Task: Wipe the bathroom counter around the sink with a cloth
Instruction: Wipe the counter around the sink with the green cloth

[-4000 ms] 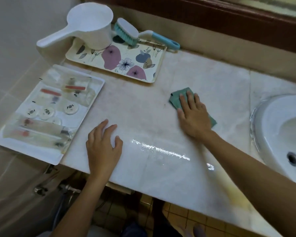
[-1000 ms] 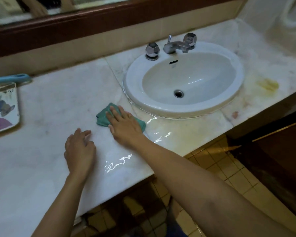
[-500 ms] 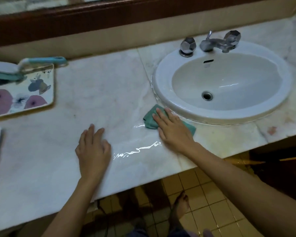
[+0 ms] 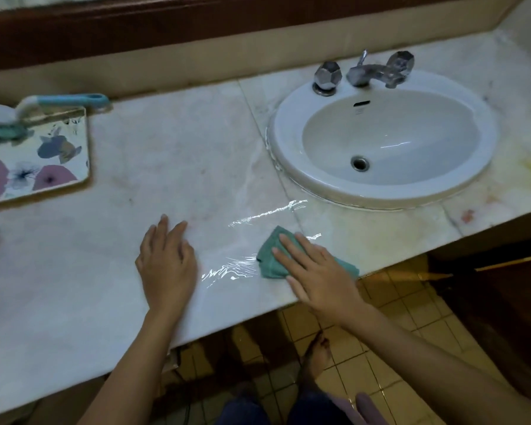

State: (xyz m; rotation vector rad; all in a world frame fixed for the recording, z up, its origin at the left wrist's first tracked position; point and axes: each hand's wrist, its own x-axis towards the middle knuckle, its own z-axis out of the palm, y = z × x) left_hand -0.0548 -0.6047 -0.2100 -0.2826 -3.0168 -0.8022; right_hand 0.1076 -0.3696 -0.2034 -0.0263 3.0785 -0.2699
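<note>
A folded green cloth [image 4: 270, 256] lies on the pale marble counter [image 4: 172, 161] near its front edge, in front of and to the left of the white oval sink [image 4: 383, 191]. My right hand [image 4: 316, 271] presses flat on the cloth with straight fingers and covers most of it. My left hand [image 4: 166, 265] rests flat on the counter to the left of the cloth, fingers spread. A wet, shiny streak lies on the marble between the two hands and toward the sink.
A flowered tray [image 4: 43, 161] sits at the far left with a blue-handled brush [image 4: 59, 102] on its back edge. Chrome taps [image 4: 365, 72] stand behind the basin. Yellowish stains mark the counter right of the sink. Tiled floor shows below the counter's edge.
My right hand has slid the cloth from beside the sink's rim back toward the counter's front edge. The left hand stays planted on the marble.
</note>
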